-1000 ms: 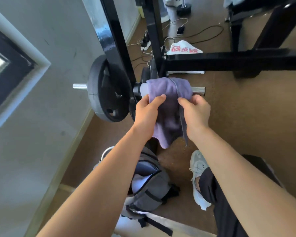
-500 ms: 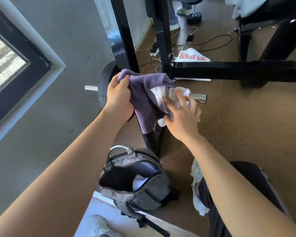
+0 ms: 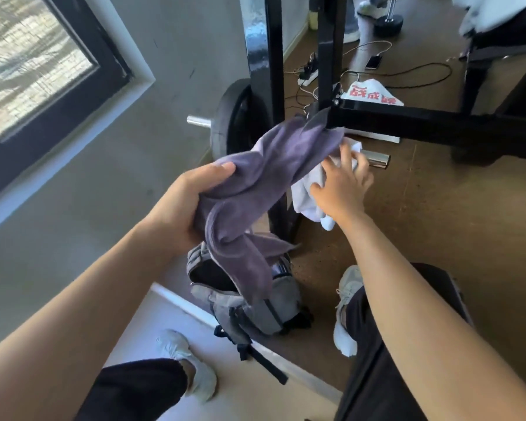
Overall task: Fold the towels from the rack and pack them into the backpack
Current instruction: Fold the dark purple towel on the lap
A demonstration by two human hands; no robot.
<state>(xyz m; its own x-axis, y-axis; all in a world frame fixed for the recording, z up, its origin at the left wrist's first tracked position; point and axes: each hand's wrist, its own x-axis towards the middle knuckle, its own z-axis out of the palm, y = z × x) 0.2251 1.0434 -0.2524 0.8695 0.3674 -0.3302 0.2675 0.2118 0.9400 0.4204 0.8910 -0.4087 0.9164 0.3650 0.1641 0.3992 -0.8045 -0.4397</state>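
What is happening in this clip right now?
A person is taking towels off a gym rack. The left hand has a grip on a bunched purple towel, not yet folded. The right hand, fingers spread, rests on a white towel draped over the chrome peg. An open grey backpack sits on the floor below.

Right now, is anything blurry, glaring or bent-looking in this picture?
Head view: the purple towel and right hand look slightly motion-blurred; window is washed out by daylight; the rack post shows glare; the wide lens tilts and curves straight edges.
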